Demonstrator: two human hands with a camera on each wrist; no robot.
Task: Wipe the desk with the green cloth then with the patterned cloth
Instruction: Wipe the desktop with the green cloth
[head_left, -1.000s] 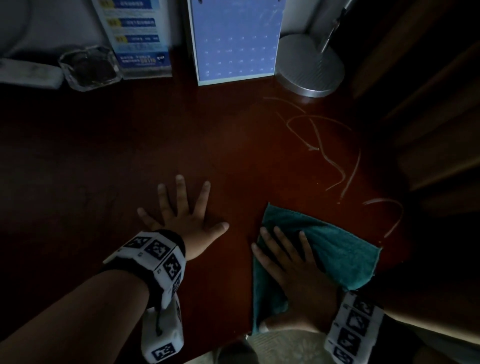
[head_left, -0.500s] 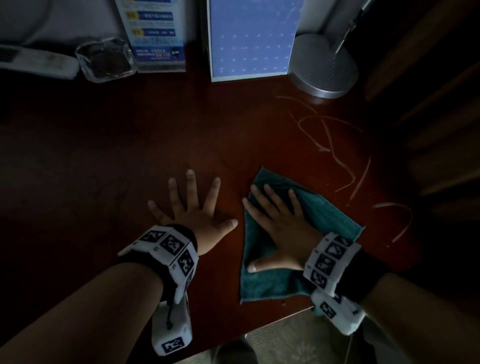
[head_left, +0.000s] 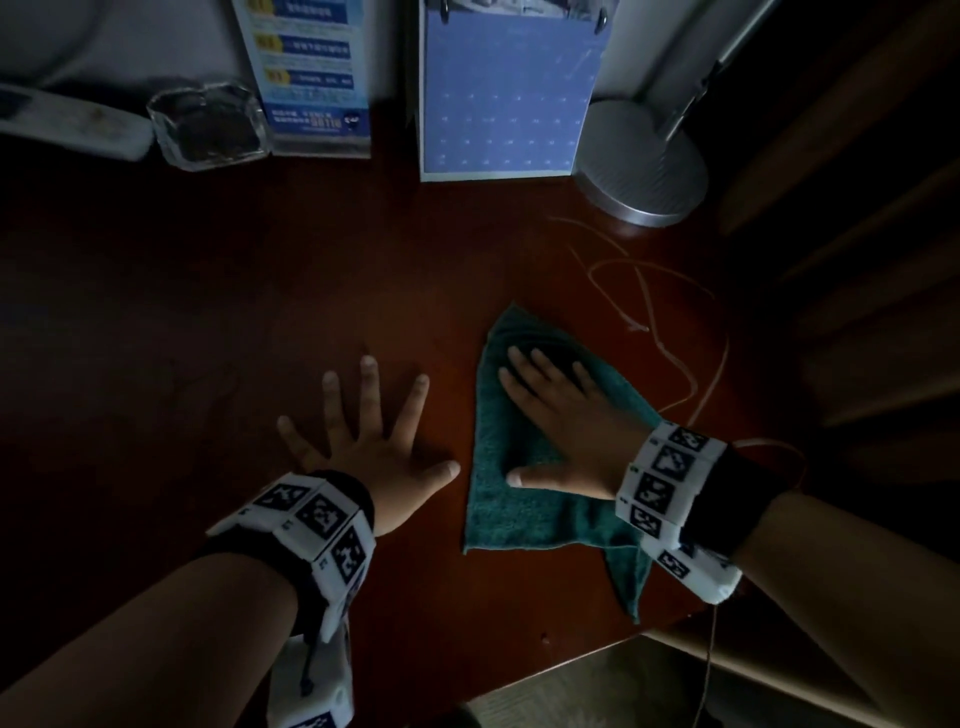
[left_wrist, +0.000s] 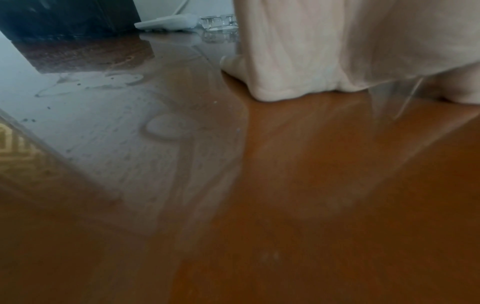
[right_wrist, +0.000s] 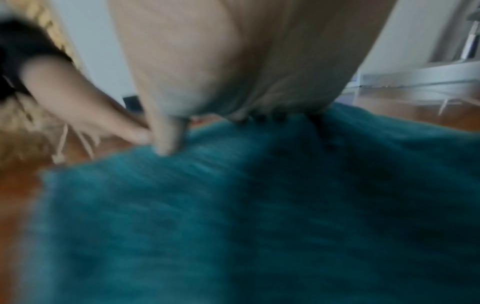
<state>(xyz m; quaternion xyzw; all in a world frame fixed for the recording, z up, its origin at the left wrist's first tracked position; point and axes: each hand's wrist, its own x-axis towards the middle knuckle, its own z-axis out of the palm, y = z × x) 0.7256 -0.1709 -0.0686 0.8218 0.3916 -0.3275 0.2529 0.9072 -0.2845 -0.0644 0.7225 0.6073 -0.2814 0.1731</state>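
Note:
The green cloth (head_left: 524, 499) lies flat on the dark reddish-brown desk (head_left: 208, 322), right of centre. My right hand (head_left: 561, 415) presses on it with fingers straight and thumb out to the left; the right wrist view shows the palm (right_wrist: 233, 61) bearing down on the blurred cloth (right_wrist: 233, 216). My left hand (head_left: 363, 431) rests flat on the bare wood just left of the cloth, fingers spread. In the left wrist view the left hand (left_wrist: 324, 51) lies on the glossy desk (left_wrist: 285, 205). No patterned cloth shows in any view.
Along the back edge stand a remote (head_left: 72, 124), a glass ashtray (head_left: 208, 127), a blue leaflet holder (head_left: 311, 78), a blue calendar (head_left: 509, 98) and a round metal lamp base (head_left: 644, 166). Pale wet streaks (head_left: 649, 322) curve right of the cloth. Wet marks (left_wrist: 166, 127) dot the desk. The front edge (head_left: 597, 660) runs near.
My right hand has pushed the green cloth away from me and to the left, from the front edge toward the middle. The left hand has stayed flat in place.

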